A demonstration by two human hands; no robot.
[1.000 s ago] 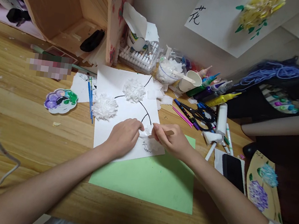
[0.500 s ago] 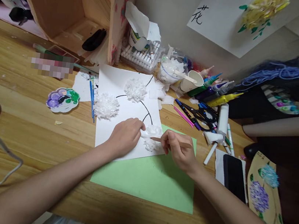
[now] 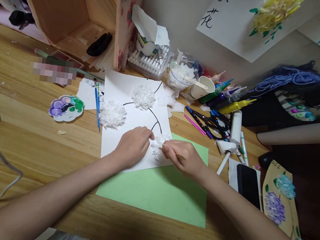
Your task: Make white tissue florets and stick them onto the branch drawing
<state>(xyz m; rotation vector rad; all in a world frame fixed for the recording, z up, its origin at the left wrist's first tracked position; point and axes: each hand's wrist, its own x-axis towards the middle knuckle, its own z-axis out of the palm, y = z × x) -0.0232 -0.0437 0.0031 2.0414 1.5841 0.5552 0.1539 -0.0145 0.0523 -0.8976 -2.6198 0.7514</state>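
Note:
My right hand [image 3: 184,157] is closed around a thin wooden stick [image 3: 181,156], its near tip hidden at a white tissue-paper flower [image 3: 161,139]. My left hand [image 3: 134,145] lies on the white paper sheet [image 3: 126,159], fingers curled in. Its thumb and forefinger touch the left edge of that flower, and anything pinched there is too small to make out. Two fuller white paper flowers, one at the upper middle [image 3: 143,96] and one at the left edge [image 3: 113,114], sit on the sheet among black drawn stems. Beneath its lower right part lies a green sheet [image 3: 161,195].
Left of the sheet are blue brushes [image 3: 97,105] and a paint palette [image 3: 66,108]. Behind it stand a marker box [image 3: 149,61], a bowl of white scraps [image 3: 180,75] and a paper cup [image 3: 203,87]. Black scissors [image 3: 214,123] and a phone [image 3: 248,186] lie to the right.
My right hand has moved left, bringing the stick against the lower flower and turning so that less of the stick shows. The left hand stays in place on the sheet.

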